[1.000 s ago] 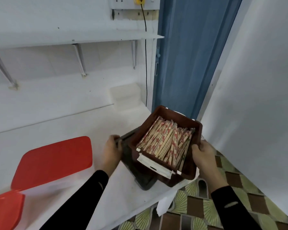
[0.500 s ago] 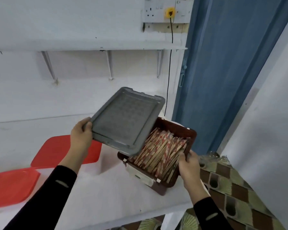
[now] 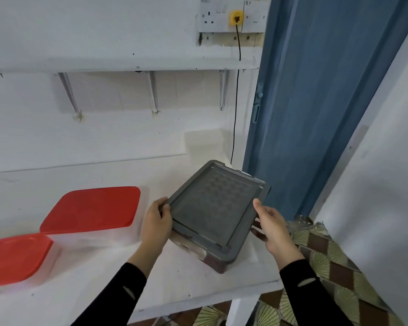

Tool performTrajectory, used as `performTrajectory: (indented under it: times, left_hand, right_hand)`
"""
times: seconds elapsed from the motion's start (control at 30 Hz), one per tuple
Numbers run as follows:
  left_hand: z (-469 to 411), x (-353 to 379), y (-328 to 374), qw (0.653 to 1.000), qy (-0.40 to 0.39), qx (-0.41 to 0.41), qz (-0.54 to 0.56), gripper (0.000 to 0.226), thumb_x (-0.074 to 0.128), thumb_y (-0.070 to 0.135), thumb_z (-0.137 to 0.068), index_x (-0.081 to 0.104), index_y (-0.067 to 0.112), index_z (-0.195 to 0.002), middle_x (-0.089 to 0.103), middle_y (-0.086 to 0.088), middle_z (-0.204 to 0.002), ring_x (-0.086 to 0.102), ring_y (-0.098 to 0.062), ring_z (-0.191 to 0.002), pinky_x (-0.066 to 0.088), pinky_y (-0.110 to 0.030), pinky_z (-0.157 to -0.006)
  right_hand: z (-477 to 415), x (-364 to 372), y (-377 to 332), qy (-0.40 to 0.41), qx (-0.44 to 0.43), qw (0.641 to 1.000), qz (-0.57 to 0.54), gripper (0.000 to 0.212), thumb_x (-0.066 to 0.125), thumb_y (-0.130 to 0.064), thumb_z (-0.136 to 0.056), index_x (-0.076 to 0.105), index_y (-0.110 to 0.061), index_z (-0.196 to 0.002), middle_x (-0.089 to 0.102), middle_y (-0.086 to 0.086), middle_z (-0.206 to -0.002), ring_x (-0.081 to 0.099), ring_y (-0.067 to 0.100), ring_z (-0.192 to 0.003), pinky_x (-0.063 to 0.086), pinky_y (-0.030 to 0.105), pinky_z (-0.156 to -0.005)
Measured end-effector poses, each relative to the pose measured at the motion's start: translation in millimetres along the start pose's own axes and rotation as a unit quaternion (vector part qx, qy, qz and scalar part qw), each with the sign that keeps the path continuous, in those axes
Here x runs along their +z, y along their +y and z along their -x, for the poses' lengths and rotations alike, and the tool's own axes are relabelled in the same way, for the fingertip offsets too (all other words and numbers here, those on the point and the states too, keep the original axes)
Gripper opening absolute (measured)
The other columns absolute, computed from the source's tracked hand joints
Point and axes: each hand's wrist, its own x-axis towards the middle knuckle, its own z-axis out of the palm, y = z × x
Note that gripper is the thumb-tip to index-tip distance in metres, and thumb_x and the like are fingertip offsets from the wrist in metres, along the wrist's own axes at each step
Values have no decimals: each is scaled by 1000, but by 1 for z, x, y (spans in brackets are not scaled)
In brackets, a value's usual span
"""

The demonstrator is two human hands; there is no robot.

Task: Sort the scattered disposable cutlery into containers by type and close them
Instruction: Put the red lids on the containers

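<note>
Grey lid (image 3: pixel 213 208) lies over the brown box (image 3: pixel 216 264) at the lower centre of the frame, with a strip of the box showing under its near edge. The left hand (image 3: pixel 156 222) grips the lid's left corner, thumb on top and fingers curled round the rim. The right hand (image 3: pixel 272 228) clasps the box's right side, thumb up against the lid's right edge and fingers tucked below it.

The box stands on the right end of the white table (image 3: pixel 193 288), turned at an angle. Its near corner is close to the table's front edge, and its far corner is near the blue door (image 3: pixel 316 102). To the left, the hand fills the narrow gap between the box and a red-lidded tub (image 3: pixel 92 209); a second red-lidded tub (image 3: pixel 14 257) sits at the lower left. Bare tabletop lies open in front of the tubs and behind the box, up to the wall. Patterned floor (image 3: pixel 327 257) shows past the table's right edge.

Half a second ago the left hand held the lid tilted up above the box, and wrapped sticks showed inside; now the lid covers them.
</note>
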Motion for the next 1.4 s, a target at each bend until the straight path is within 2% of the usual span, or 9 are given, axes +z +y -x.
performTrajectory:
  times: [0.27, 0.43, 0.57, 0.67, 0.77, 0.87, 1.0, 1.27, 1.4]
  left_hand:
    - [-29, -7, -2, 990, -120, -71, 3, 28, 40, 26, -105, 52, 17, -128, 58, -8, -111, 53, -21, -89, 46, -31, -67]
    - [-68, -11, 13, 990, -111, -80, -29, 38, 61, 38, -95, 64, 2, -107, 66, -11, -106, 61, -23, -88, 50, -31, -77]
    - [-63, -23, 24, 970, -186, -155, -38, 62, 45, 60, -95, 62, 1, -96, 65, -12, -90, 61, -26, -79, 48, -32, -71]
    - [-47, -42, 22, 938, -256, -223, 64, 52, 33, 49, -103, 59, 7, -87, 58, -5, -65, 53, -20, -59, 42, -31, -60]
    - [-40, -73, 6, 904, -284, -286, 147, 24, 33, 13, -98, 55, 7, -88, 62, -8, -72, 59, -24, -65, 52, -35, -66]
    - [-30, -95, -1, 880, -299, -299, 217, 21, 43, 1, -96, 63, 5, -99, 70, -10, -89, 70, -23, -74, 60, -34, -65]
    - [-23, -91, 0, 892, -316, -260, 190, 20, 52, 5, -98, 58, 7, -117, 69, -6, -90, 66, -17, -73, 58, -30, -69]
    - [-17, -67, 20, 950, -197, -239, 47, 63, 84, 13, -75, 45, 11, -124, 57, -8, -106, 54, -17, -83, 47, -29, -66]
    - [-12, -63, 30, 952, -186, -89, -225, 64, 79, 35, -80, 40, 17, -128, 54, -10, -123, 53, -26, -107, 45, -38, -87]
  right_hand:
    - [17, -14, -10, -72, 96, 992, -25, 15, 68, -28, -92, 63, -15, -97, 65, 2, -82, 62, 16, -72, 49, 29, -64]
    - [85, -7, 14, -167, 124, 978, -6, 29, 68, -33, -90, 64, -8, -103, 74, 7, -84, 67, 20, -77, 50, 36, -75]
    - [123, 7, 15, -246, 142, 949, 139, 62, 35, -59, -99, 63, -4, -103, 76, 11, -94, 73, 25, -85, 49, 32, -75]
    - [136, 7, -5, -322, 95, 908, 251, 82, 16, -65, -98, 70, -2, -101, 76, 11, -91, 73, 22, -80, 53, 29, -71]
    - [125, 25, -27, -219, -79, 928, 290, 52, 37, -48, -103, 69, -8, -93, 75, 5, -81, 71, 17, -71, 59, 31, -70]
    - [98, 56, -29, -109, -284, 843, 444, 31, 46, -38, -101, 72, -21, -99, 73, -5, -99, 67, 17, -95, 53, 40, -89]
    - [83, 82, -11, -115, -320, 719, 606, 27, 50, -41, -98, 68, -29, -115, 60, -6, -125, 51, 25, -120, 36, 41, -100]
    - [81, 83, 2, -83, -347, 721, 594, 29, 48, -44, -99, 61, -30, -120, 55, -10, -128, 46, 19, -122, 36, 40, -100]
    - [70, 57, -13, -164, -318, 780, 514, 28, 54, -37, -98, 62, -33, -125, 56, -13, -137, 47, 14, -129, 31, 39, -110]
